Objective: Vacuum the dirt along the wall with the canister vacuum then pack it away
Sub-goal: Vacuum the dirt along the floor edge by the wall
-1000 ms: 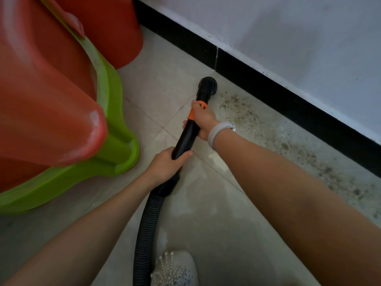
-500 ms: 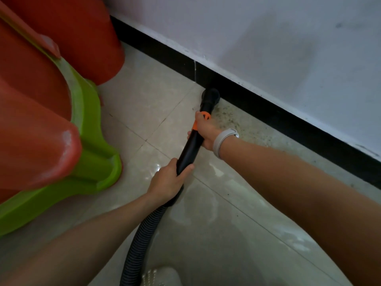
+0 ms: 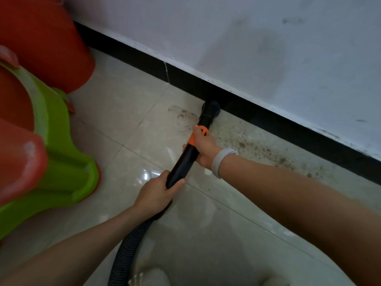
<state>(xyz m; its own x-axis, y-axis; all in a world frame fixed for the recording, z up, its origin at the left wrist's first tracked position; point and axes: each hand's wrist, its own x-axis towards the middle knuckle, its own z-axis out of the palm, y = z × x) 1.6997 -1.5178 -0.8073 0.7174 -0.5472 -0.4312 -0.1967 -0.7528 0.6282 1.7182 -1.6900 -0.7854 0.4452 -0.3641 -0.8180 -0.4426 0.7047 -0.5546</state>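
While both hands grip | wand (image 3: 186,156) points up-right | nozzle (image 3: 210,108) at baseboard (image 3: 268,118)

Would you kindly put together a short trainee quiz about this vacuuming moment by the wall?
1. True or false: the nozzle sits against the black skirting.
2. Which hand holds the wand nearer the nozzle: A left, B right?
3. Fill in: the dirt not yet vacuumed lies mostly to the ___ of the nozzle.

Key: 1 true. 2 B; the right hand grips by the orange collar, the left hand near the hose. 3 right.
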